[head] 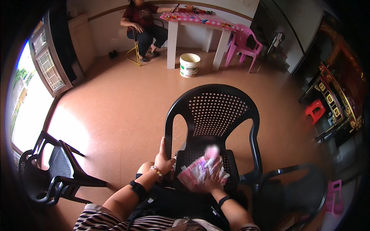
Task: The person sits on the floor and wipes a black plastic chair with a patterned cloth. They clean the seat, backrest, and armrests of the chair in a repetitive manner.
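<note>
A black plastic armchair (215, 89) with a perforated back and seat stands before me, its seat towards my lap. My left hand (165, 164) grips the chair's left armrest near its lower end, with the index finger stretched up along it. On the seat lies a pink and white patterned cloth (199, 170), bunched up. My right hand (212, 182) presses on the cloth, fingers spread over its folds; whether it grips any of the cloth cannot be told.
Black plastic chairs stand at the left (60, 161) and right (292, 187). A white bucket (189, 65) is by a table (199, 19) with a pink checked cover. A person (143, 26) sits beside it. A pink chair (244, 46) and red stool (315, 111) are further right.
</note>
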A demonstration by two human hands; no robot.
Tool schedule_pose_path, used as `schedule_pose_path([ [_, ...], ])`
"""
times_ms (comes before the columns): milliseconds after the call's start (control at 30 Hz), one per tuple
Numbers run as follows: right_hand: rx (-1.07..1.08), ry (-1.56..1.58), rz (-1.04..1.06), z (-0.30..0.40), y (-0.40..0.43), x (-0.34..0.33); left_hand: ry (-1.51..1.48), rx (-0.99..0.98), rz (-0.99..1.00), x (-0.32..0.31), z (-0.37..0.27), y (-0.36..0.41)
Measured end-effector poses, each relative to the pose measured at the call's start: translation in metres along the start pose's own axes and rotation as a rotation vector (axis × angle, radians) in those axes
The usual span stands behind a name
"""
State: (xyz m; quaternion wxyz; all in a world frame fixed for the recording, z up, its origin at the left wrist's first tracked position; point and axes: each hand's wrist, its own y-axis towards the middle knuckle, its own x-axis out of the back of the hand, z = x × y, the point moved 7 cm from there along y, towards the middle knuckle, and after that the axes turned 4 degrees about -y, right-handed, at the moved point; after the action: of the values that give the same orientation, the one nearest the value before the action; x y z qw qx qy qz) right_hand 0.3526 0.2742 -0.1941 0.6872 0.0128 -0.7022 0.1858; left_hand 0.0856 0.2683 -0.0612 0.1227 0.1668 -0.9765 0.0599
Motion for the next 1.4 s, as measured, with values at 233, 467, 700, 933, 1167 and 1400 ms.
schedule_pose_path([
  [233, -0.112, 0.275, -0.221, 0.071, 0.026, 0.046, -0.118, 0.093, 0.054, -0.005, -0.010, -0.005],
  [467, -0.465, 0.340, -0.529, 0.074, 0.062, 0.042, -0.109, 0.096, 0.045, -0.005, -0.010, -0.005],
  [700, -0.418, 0.286, -0.592, 0.057, 0.069, 0.053, -0.170, 0.002, 0.075, -0.001, -0.015, -0.007],
  [933, -0.454, 0.169, -0.573, -0.028, 0.072, 0.063, -0.102, 0.147, 0.082, -0.004, -0.029, -0.010],
  [1167, -0.555, 0.045, -0.507, -0.064, 0.044, 0.055, -0.149, 0.091, 0.057, -0.004, -0.025, -0.007],
  [1400, -0.577, -0.028, -0.532, -0.039, 0.008, 0.041, -0.169, 0.100, 0.063, -0.003, -0.021, -0.005],
])
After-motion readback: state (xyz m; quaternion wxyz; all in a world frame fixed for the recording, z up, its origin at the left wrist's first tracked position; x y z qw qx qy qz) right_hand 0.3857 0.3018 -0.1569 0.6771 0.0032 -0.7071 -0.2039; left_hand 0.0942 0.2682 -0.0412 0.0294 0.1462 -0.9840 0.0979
